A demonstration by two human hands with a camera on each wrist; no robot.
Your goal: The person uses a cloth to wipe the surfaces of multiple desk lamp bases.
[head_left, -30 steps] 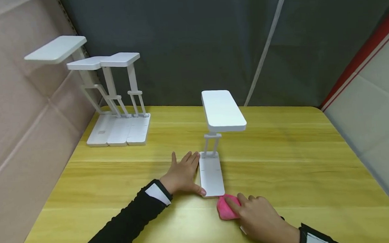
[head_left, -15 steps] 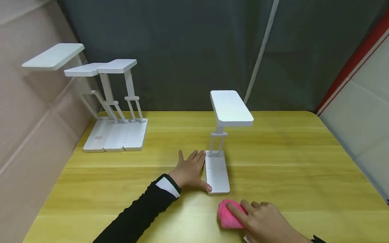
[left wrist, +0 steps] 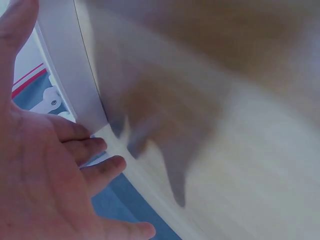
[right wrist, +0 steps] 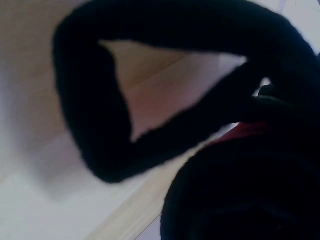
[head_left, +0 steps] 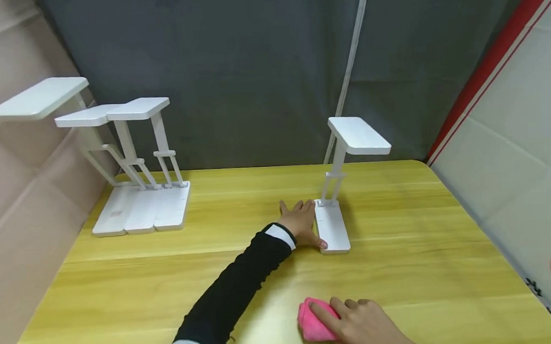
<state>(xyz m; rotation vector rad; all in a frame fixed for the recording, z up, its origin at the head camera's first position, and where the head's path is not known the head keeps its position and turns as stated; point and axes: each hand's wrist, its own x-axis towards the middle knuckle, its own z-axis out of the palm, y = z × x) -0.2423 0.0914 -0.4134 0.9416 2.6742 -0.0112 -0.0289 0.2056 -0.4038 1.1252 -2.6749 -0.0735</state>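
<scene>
A dark curtain (head_left: 204, 66) stands behind the single white stand (head_left: 333, 228), which is the landmark for every place here, and a yellow wooden table (head_left: 425, 263) carries its base. Well to the left of that stand is a row of three white stands (head_left: 142, 210), their bases side by side, close to the wall.

The single stand's base is long and narrow. In the head view its long axis runs away from the person, the far end angled slightly left, while the post leans up and right to a flat top panel (head_left: 360, 136).

The left hand (head_left: 302, 228) is the nearer of the two: it lies right against the left long edge, so the base is directly to its right. Its fingers are straight and fanned, the thumb touching the near left corner and the fingertips reaching along the edge towards the far end.

The right hand (head_left: 363, 326) is on the person's side of the stand, clear of the base. Its fingers grip a pink cloth (head_left: 316, 320), which sits nearer the person than the base and a little to its left. Whether the cloth presses on the wood I cannot tell; the right wrist view is mostly dark fabric.
</scene>
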